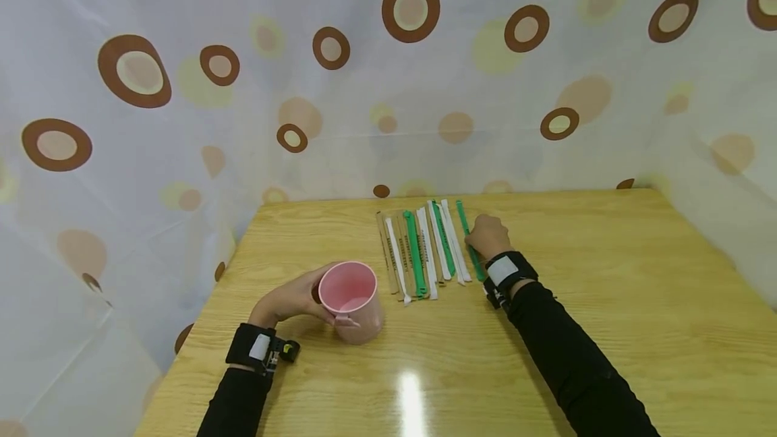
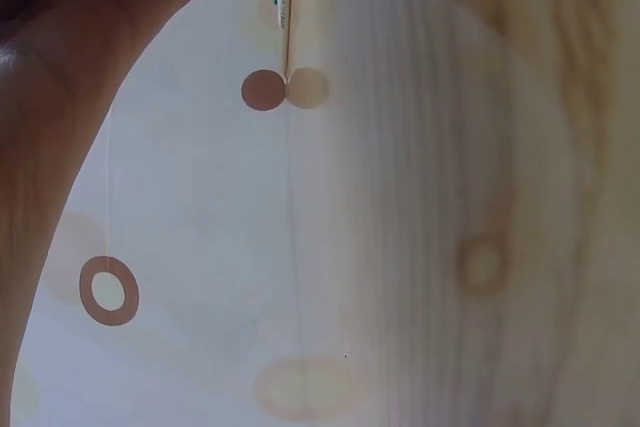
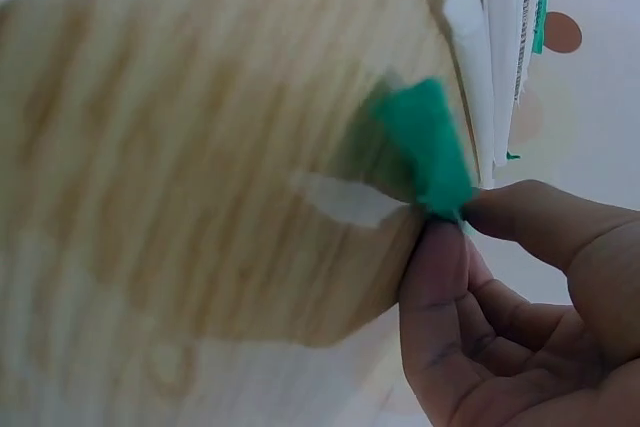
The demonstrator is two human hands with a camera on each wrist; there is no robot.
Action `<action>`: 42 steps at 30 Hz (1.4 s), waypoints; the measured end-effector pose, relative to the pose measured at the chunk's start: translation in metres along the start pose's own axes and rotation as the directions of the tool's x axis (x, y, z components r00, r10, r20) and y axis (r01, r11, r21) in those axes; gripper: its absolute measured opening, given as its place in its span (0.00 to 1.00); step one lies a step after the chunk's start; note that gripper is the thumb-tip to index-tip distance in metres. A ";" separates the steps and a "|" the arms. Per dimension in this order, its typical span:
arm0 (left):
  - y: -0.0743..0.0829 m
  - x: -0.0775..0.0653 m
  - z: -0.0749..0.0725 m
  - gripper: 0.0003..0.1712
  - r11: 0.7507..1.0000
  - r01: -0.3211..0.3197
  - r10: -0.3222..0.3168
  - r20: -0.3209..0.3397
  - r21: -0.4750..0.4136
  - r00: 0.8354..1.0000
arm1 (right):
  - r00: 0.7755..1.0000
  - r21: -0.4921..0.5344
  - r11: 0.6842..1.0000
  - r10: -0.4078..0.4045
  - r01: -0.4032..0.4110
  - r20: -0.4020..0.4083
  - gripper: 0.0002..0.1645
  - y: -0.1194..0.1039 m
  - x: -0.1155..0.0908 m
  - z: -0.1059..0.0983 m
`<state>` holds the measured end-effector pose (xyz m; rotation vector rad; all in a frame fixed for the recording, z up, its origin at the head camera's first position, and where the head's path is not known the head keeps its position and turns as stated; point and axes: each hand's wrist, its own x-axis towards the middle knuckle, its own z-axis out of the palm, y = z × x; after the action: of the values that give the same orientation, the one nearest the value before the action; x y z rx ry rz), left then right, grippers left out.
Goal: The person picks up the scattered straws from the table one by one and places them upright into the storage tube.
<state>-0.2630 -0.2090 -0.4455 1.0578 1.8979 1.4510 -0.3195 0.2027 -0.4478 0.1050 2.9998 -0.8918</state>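
My left hand (image 1: 296, 299) grips a pink cup (image 1: 362, 324), which stands upright with its mouth facing up. The thumb lies along the cup's near side, while the fingers behind it are mostly hidden. To the right, my right hand (image 1: 489, 237) pinches a green paper-wrapped straw (image 1: 463, 216) between thumb and forefinger. In the right wrist view a blurred end of that green wrapper (image 3: 432, 142) sticks out past the fingertips. Just left of this hand lies a row of wrapped straws in white (image 1: 457, 245), green (image 1: 415, 251) and brown (image 1: 386, 255) paper.
Everything is on a wood-grain table (image 1: 619, 302). A pale curtain (image 1: 461, 93) with brown and beige circles hangs behind the table's far edge and along both sides. Light reflects off the tabletop near the front.
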 end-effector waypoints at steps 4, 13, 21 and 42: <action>0.001 -0.003 -0.001 0.56 1.000 -0.001 0.001 -0.007 0.010 1.000 | 1.000 -0.004 1.000 0.011 -0.011 0.003 0.19 0.001 0.001 0.002; 0.001 -0.001 -0.001 0.58 0.999 0.032 -0.032 0.004 -0.025 0.999 | 1.000 0.049 0.999 0.000 0.002 -0.027 0.24 0.005 -0.002 0.005; 0.003 0.003 -0.003 0.58 0.998 0.059 -0.058 0.045 -0.022 0.997 | 0.996 0.108 0.993 -0.039 0.048 -0.077 0.23 0.004 -0.009 0.004; 0.005 0.006 -0.008 0.58 0.999 0.052 -0.052 0.069 0.001 0.996 | 0.908 0.298 0.902 -0.192 0.313 -0.373 0.15 -0.060 -0.056 -0.014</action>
<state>-0.2713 -0.2081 -0.4378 1.0371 1.8624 1.3690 -0.2674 0.1571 -0.4014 -0.1608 3.1652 -1.5911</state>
